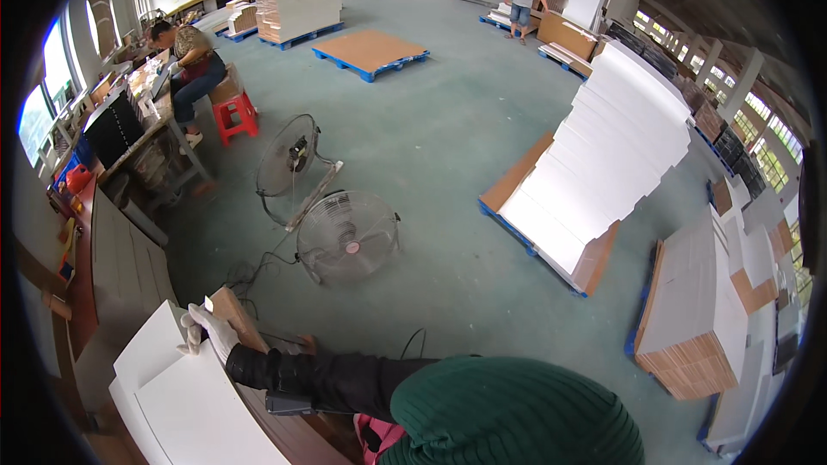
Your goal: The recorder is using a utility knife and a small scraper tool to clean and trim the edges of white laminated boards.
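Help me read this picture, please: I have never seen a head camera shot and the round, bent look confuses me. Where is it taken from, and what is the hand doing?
There is one picture, from a wide fisheye camera on a person's head, looking down; that is why straight edges curve. The green knitted shape at the bottom is probably the wearer's own clothing. Their left hand, in a white glove with a black sleeve, rests on the edge of a white sheet atop a stack on the bench. The right hand is out of view. Beyond stand two floor fans, pallets of white board stacks, a seated person at a table and another person far off.
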`<state>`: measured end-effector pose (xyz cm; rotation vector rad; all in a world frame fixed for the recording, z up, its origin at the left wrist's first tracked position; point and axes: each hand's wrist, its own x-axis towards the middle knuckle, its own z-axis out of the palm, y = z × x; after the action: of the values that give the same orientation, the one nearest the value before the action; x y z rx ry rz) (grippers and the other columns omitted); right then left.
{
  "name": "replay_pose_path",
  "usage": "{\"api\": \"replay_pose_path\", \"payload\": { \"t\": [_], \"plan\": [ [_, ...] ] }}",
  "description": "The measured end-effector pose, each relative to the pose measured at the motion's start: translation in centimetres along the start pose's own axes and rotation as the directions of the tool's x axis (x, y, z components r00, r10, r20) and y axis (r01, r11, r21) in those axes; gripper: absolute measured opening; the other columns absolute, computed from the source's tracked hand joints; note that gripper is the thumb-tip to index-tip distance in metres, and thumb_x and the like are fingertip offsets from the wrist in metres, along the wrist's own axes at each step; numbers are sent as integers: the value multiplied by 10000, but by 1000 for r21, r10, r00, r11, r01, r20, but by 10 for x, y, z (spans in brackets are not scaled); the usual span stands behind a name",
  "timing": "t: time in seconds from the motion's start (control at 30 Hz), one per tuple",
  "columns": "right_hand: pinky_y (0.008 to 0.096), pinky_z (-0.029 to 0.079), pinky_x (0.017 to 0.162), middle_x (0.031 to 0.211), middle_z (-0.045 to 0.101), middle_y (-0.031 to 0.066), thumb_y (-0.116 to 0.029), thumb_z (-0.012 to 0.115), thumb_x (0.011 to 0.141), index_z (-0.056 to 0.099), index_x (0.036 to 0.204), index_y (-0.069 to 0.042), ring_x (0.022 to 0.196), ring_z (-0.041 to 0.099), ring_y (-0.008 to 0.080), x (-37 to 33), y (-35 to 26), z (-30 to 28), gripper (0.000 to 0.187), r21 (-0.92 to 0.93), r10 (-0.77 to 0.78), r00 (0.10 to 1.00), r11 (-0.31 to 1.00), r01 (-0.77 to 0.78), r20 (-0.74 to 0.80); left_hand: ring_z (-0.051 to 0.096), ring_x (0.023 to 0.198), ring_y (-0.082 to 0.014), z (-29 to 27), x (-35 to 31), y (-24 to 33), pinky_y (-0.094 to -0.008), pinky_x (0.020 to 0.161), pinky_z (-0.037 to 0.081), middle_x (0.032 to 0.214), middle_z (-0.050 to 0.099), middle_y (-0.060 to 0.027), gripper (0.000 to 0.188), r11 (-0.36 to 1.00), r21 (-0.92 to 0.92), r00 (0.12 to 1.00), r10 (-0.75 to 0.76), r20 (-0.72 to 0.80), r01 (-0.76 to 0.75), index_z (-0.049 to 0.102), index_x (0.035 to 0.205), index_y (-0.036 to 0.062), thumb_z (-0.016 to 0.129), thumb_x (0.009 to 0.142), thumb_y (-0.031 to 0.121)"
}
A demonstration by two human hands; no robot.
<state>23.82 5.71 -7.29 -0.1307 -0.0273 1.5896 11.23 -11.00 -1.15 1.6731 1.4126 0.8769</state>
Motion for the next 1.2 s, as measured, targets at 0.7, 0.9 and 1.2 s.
{"api": "replay_pose_path", "payload": {
  "t": [0.7,0.9,1.2],
  "plan": [
    [384,537,566,484,379,-15,-425,589,967,552,870,-93,354,396,124,7,-2,-9,348,-178,26,1000,984,-25,2,634,1019,-270,-1,23,-18,-377,880,517,1175,622,-125,498,986,-29,986,-163,19,164,474,1347,35,537,967,351],
    [381,541,558,473,373,-16,-440,584,965,547,873,-88,347,401,125,4,-2,-5,366,-176,44,999,983,-43,4,632,1024,-271,-5,19,-18,-377,884,515,1180,620,-126,500,982,-30,982,-188,14,189,473,1349,34,535,968,353],
    [372,531,538,478,373,-14,-435,580,968,532,861,-77,346,398,121,7,-3,-5,377,-141,38,999,989,-37,2,628,1032,-271,-6,19,-18,-377,890,513,1188,616,-127,504,977,-25,977,-213,20,213,472,1351,32,531,971,357]
  ]
}}
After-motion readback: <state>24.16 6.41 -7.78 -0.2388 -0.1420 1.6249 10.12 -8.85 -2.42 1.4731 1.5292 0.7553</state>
